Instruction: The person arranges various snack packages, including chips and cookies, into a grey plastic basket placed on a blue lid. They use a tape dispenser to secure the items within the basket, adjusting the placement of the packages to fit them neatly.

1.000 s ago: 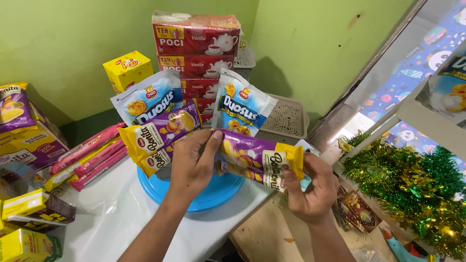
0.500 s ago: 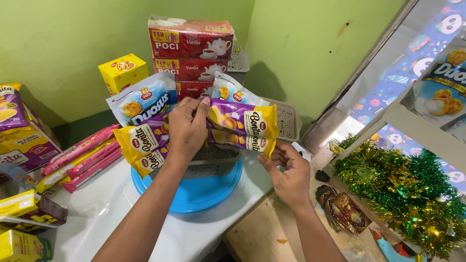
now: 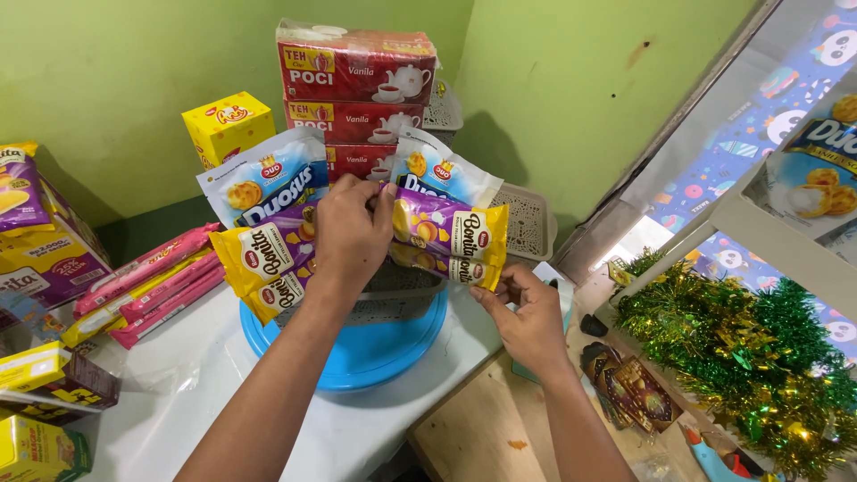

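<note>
My left hand (image 3: 350, 234) presses on the inner end of two purple and yellow snack packets (image 3: 444, 234) stacked over a grey basket (image 3: 386, 295) on a round blue plate (image 3: 370, 350). My right hand (image 3: 525, 317) pinches the lower right corner of the bottom packet. Two more purple and yellow packets (image 3: 265, 265) fan out to the left. Behind them stand two blue and white biscuit packets (image 3: 268, 183) and a stack of three red tea boxes (image 3: 357, 98).
A yellow box (image 3: 228, 125) leans on the green wall. Pink wafer sticks (image 3: 147, 284) and purple snack bags (image 3: 36, 241) lie at left. Green and gold tinsel (image 3: 732, 348) fills the right. A white perforated basket (image 3: 527, 223) sits behind.
Both hands lifted the right pair of packets up from the plate's front edge and set them against the blue and white packets. My right hand slid to the lower corner.
</note>
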